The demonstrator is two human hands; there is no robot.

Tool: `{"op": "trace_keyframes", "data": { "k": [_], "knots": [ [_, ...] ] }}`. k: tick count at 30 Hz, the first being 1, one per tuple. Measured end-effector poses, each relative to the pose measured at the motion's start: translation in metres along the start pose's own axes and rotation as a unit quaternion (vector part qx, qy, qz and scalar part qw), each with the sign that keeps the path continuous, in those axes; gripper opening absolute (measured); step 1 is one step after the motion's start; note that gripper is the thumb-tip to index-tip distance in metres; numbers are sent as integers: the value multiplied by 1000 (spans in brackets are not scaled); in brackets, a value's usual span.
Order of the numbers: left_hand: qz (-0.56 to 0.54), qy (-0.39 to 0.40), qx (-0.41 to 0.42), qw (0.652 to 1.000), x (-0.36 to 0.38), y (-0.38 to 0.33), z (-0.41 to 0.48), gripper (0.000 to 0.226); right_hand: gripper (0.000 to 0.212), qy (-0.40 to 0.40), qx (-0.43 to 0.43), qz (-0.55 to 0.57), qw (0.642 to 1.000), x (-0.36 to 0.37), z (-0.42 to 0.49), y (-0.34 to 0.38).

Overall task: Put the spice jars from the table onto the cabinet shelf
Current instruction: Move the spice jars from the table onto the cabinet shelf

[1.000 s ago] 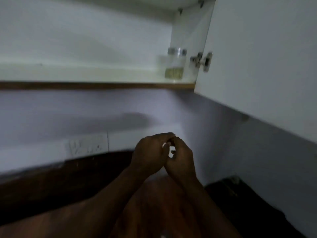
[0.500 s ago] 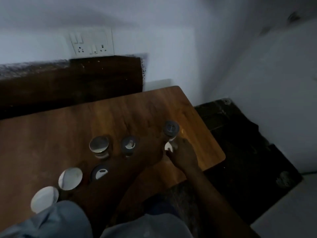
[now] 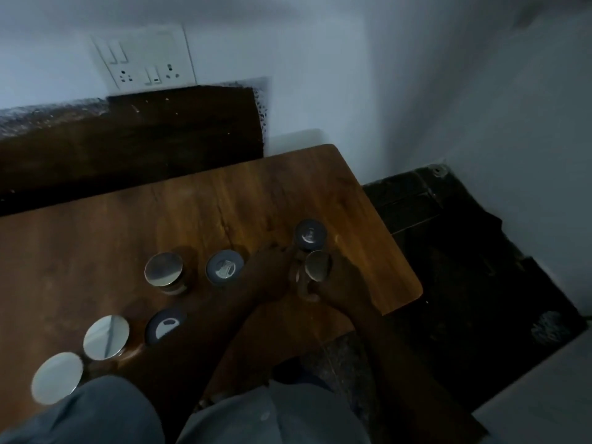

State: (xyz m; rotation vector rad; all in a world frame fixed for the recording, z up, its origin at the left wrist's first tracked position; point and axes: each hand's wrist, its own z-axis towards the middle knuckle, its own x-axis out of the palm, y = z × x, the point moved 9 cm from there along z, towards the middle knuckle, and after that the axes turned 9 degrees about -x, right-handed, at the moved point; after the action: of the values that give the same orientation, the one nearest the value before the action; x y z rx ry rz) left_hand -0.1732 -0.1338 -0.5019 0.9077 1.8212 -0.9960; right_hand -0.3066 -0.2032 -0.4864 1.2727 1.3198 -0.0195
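The right hand point(image 3: 344, 285) is gripping the steel-lidded spice jar point(image 3: 317, 266) for lifting; the left hand point(image 3: 272, 274) beside it, I cannot tell.

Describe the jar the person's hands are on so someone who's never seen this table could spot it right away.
On the wooden table, go to the right end, where two jars stand close together. Take the nearer one, the shiny-lidded jar, between the left hand and right hand. Its neighbour behind is the dark-lidded jar; the other shiny lids sit far left.
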Motion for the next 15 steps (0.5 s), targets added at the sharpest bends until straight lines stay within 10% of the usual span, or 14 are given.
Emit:
{"op": "trace_keyframes", "data": {
  "k": [5, 10, 15],
  "knots": [
    [-177, 56, 7, 983, -45, -10, 11, 63, 68, 0, -85, 189, 978, -81, 22, 36],
    [-337, -191, 27, 922, -204, -26, -5, 62, 58, -206, -145, 377, 891, -167, 43, 105],
    [-370, -363, 25, 855, -340, -32, -28, 68, 75, -268, -285, 332, 858, -239, 54, 217]
  ]
}}
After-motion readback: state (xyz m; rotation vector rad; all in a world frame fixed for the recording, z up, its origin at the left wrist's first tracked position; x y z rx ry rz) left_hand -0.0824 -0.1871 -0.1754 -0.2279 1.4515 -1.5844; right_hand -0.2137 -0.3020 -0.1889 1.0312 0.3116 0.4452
